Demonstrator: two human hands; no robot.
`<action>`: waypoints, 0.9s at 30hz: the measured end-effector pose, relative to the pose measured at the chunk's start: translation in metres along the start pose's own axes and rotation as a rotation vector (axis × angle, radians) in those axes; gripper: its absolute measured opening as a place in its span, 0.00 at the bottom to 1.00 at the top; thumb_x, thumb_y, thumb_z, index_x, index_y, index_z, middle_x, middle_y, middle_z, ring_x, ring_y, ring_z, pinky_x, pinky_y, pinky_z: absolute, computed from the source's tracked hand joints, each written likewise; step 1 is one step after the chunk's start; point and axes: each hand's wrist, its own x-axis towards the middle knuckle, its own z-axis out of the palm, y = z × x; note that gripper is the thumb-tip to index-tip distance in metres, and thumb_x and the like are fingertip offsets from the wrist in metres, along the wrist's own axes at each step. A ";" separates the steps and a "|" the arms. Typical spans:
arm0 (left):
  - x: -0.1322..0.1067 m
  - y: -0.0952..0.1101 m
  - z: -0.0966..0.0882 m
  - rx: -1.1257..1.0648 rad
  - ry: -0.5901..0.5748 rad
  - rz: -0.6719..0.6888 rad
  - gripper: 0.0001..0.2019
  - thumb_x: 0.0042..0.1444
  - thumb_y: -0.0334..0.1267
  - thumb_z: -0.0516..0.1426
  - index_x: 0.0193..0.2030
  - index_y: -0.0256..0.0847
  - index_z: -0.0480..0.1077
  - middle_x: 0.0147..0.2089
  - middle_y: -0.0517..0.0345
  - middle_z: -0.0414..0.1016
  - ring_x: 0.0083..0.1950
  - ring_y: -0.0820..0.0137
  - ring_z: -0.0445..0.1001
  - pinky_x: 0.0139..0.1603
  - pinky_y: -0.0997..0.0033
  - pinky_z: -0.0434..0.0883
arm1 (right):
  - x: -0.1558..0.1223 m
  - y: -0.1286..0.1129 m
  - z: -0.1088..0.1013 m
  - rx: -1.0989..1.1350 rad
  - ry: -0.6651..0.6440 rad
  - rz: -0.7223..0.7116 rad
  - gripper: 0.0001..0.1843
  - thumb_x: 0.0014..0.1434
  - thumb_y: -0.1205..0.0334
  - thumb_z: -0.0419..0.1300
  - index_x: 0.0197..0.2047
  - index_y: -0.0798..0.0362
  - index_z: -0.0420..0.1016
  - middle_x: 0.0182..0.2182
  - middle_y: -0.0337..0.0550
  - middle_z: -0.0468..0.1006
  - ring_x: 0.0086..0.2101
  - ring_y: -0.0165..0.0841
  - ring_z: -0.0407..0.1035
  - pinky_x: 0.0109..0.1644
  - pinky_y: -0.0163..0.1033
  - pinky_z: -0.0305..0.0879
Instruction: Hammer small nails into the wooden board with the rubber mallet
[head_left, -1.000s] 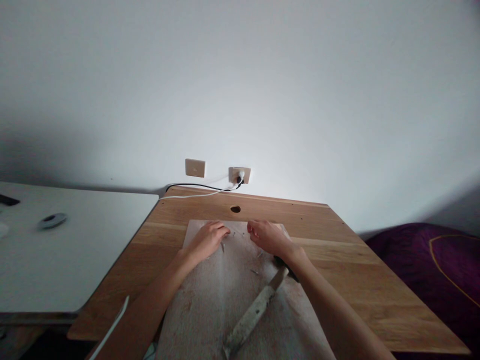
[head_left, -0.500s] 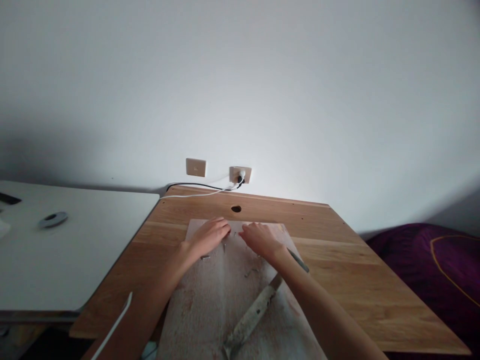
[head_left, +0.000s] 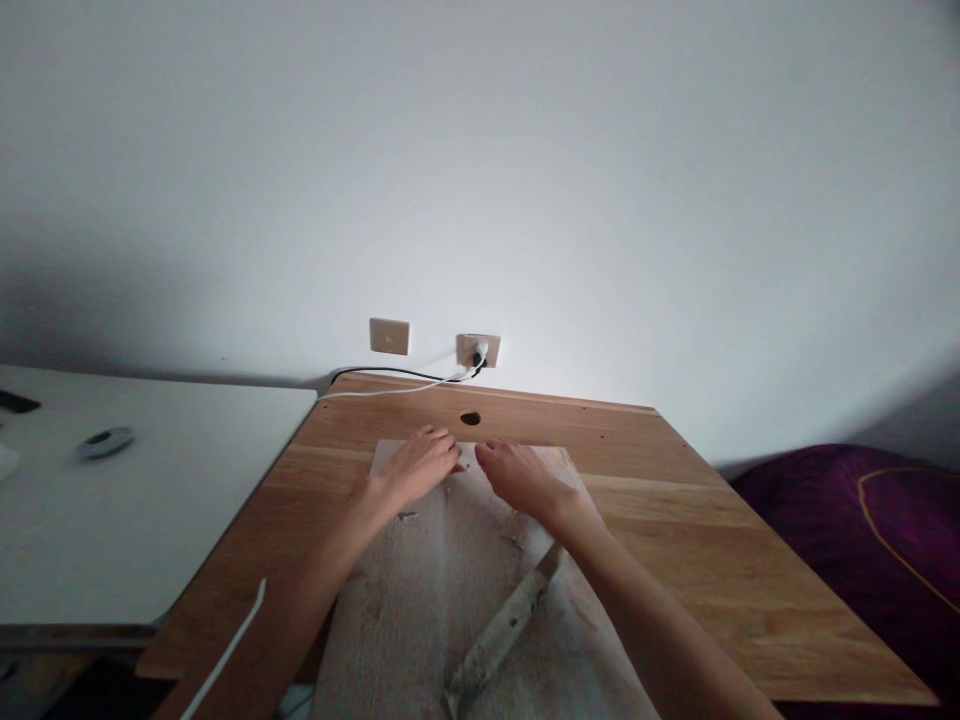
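Note:
A pale, worn wooden board (head_left: 397, 600) lies lengthwise before me. Over its far end my left hand (head_left: 424, 465) is closed, fingertips pressed together; whatever they pinch is too small to make out. Just to its right, my right hand (head_left: 521, 478) is curled with its knuckles up, its fingertips hidden. A tiny dark upright piece, perhaps a nail, shows in the gap between the hands. Thin metal bits lie on the board: one (head_left: 407, 516) below my left hand, another (head_left: 513, 543) below my right. A tool with a worn, whitish handle (head_left: 499, 630) lies slantwise, partly behind my right forearm.
Under the board is a wooden desk (head_left: 712, 580) with a round cable hole (head_left: 470, 419). Cables run to a wall socket (head_left: 478, 350). On the left, a white table (head_left: 150, 520) bears a roll of tape (head_left: 106, 442). A purple cushion (head_left: 810, 510) sits at right.
Both hands stay at the board's far end with slight finger shifts. My right forearm now covers the dark tool end seen before. The metal bit below my right hand looks slightly shifted.

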 end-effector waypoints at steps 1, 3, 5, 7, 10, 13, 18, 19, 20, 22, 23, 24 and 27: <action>0.000 0.000 0.001 0.011 -0.001 -0.010 0.08 0.66 0.37 0.61 0.36 0.36 0.77 0.36 0.48 0.77 0.46 0.57 0.75 0.49 0.59 0.69 | -0.003 0.003 -0.002 0.029 -0.017 -0.023 0.16 0.71 0.72 0.50 0.49 0.59 0.79 0.47 0.57 0.83 0.47 0.40 0.79 0.46 0.36 0.68; -0.001 0.002 0.002 0.022 0.002 -0.040 0.09 0.66 0.38 0.60 0.37 0.36 0.77 0.37 0.47 0.78 0.47 0.57 0.75 0.49 0.58 0.70 | -0.008 0.007 -0.004 0.090 -0.074 -0.080 0.12 0.71 0.63 0.55 0.45 0.54 0.81 0.43 0.48 0.86 0.42 0.36 0.80 0.42 0.32 0.68; 0.000 0.004 0.005 0.026 0.012 -0.076 0.09 0.67 0.37 0.59 0.38 0.35 0.77 0.38 0.47 0.78 0.47 0.56 0.75 0.49 0.58 0.70 | -0.011 0.011 -0.004 0.133 -0.126 -0.115 0.11 0.69 0.57 0.60 0.42 0.51 0.82 0.39 0.42 0.87 0.39 0.34 0.80 0.39 0.30 0.67; 0.002 0.006 0.007 0.027 0.034 -0.103 0.09 0.67 0.37 0.58 0.37 0.35 0.77 0.38 0.46 0.78 0.47 0.56 0.75 0.49 0.57 0.71 | -0.011 0.011 -0.001 0.134 -0.124 -0.088 0.12 0.69 0.55 0.60 0.42 0.51 0.82 0.39 0.43 0.87 0.40 0.35 0.80 0.39 0.32 0.67; 0.005 0.010 0.007 -0.018 0.094 -0.147 0.12 0.68 0.35 0.56 0.34 0.37 0.77 0.36 0.47 0.78 0.44 0.58 0.75 0.49 0.57 0.71 | -0.004 0.005 0.004 0.079 -0.035 0.033 0.18 0.74 0.57 0.51 0.49 0.57 0.79 0.45 0.55 0.85 0.44 0.42 0.80 0.43 0.37 0.69; 0.002 0.016 0.001 -0.106 0.097 -0.163 0.14 0.68 0.32 0.54 0.30 0.38 0.76 0.34 0.49 0.78 0.41 0.60 0.77 0.47 0.60 0.71 | 0.007 -0.003 0.011 0.024 0.023 0.120 0.21 0.75 0.57 0.47 0.53 0.61 0.77 0.47 0.64 0.83 0.46 0.48 0.80 0.45 0.43 0.71; -0.015 0.025 -0.010 -0.306 0.014 -0.078 0.16 0.68 0.39 0.57 0.28 0.41 0.75 0.30 0.56 0.77 0.35 0.65 0.76 0.39 0.66 0.69 | 0.021 -0.010 0.020 -0.008 -0.005 0.080 0.19 0.74 0.57 0.50 0.48 0.59 0.79 0.44 0.62 0.84 0.47 0.47 0.80 0.46 0.42 0.72; -0.018 0.025 -0.010 -0.315 0.029 -0.087 0.16 0.68 0.41 0.57 0.28 0.41 0.74 0.30 0.56 0.76 0.35 0.65 0.76 0.40 0.67 0.69 | 0.022 -0.011 0.021 -0.011 -0.008 0.063 0.18 0.74 0.59 0.50 0.48 0.59 0.79 0.44 0.62 0.84 0.47 0.47 0.80 0.46 0.42 0.72; -0.021 0.024 -0.009 -0.310 0.053 -0.113 0.16 0.68 0.42 0.58 0.28 0.41 0.74 0.31 0.56 0.76 0.36 0.64 0.76 0.41 0.67 0.69 | 0.022 -0.011 0.022 -0.013 -0.009 0.047 0.17 0.74 0.61 0.50 0.49 0.59 0.78 0.44 0.62 0.84 0.47 0.47 0.80 0.46 0.42 0.72; -0.026 0.019 -0.005 -0.289 0.097 -0.191 0.16 0.68 0.41 0.58 0.28 0.41 0.72 0.31 0.56 0.74 0.38 0.65 0.75 0.42 0.67 0.69 | 0.022 -0.012 0.021 -0.013 -0.004 0.012 0.15 0.72 0.67 0.50 0.50 0.59 0.78 0.45 0.62 0.83 0.48 0.46 0.79 0.47 0.41 0.71; -0.027 0.016 -0.002 -0.287 0.116 -0.232 0.15 0.68 0.39 0.57 0.28 0.41 0.71 0.32 0.56 0.74 0.38 0.65 0.75 0.42 0.67 0.69 | 0.022 -0.013 0.021 -0.009 0.002 -0.007 0.15 0.71 0.69 0.50 0.51 0.59 0.78 0.46 0.62 0.83 0.48 0.45 0.79 0.47 0.41 0.71; -0.029 0.012 0.001 -0.293 0.137 -0.270 0.14 0.68 0.37 0.57 0.29 0.41 0.71 0.32 0.57 0.73 0.38 0.65 0.74 0.42 0.68 0.69 | 0.021 -0.013 0.020 -0.003 0.010 -0.027 0.15 0.70 0.71 0.50 0.51 0.59 0.77 0.47 0.61 0.83 0.49 0.45 0.78 0.48 0.41 0.70; -0.033 0.004 0.011 -0.336 0.210 -0.350 0.09 0.66 0.33 0.56 0.33 0.41 0.72 0.35 0.57 0.74 0.39 0.66 0.74 0.43 0.68 0.68 | 0.018 -0.012 0.016 0.034 0.041 -0.080 0.17 0.67 0.75 0.50 0.52 0.59 0.76 0.48 0.59 0.82 0.50 0.43 0.77 0.50 0.40 0.68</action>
